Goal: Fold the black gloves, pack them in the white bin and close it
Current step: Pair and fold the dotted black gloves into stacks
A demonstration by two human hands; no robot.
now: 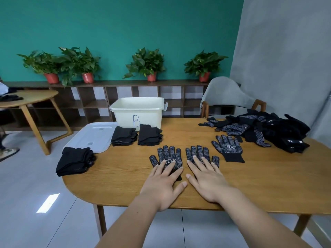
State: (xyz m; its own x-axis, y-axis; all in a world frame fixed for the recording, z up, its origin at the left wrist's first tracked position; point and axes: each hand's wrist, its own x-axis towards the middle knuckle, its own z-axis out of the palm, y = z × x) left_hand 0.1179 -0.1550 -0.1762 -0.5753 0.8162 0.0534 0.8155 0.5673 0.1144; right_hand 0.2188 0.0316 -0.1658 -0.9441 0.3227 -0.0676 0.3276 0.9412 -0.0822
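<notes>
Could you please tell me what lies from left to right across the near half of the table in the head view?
Folded stack → left glove → right glove → third glove → loose pile.

Four potted plants point(145, 63) on a shelf point(116, 83), grey chair point(225, 93)
</notes>
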